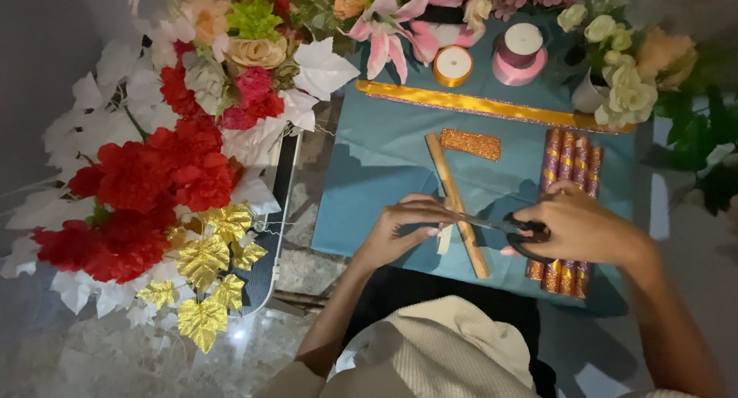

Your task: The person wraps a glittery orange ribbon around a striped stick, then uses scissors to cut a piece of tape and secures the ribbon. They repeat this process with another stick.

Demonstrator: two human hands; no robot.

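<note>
A person's right hand grips black-handled scissors, blades reaching a pale strip pinched by the left hand beside a wooden stick on teal paper. Far: two ribbon spools, four glittery rolls right.

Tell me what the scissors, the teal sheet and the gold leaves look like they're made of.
Scissors in the right hand: dark handles, probably plastic; thin grey blades, likely metal. Teal sheet: matte, with soft creases, probably paper or thin felt; hard to tell which. Gold leaves: shiny and veined, apparently metallic-coated fabric or plastic, as on artificial flowers.
</note>
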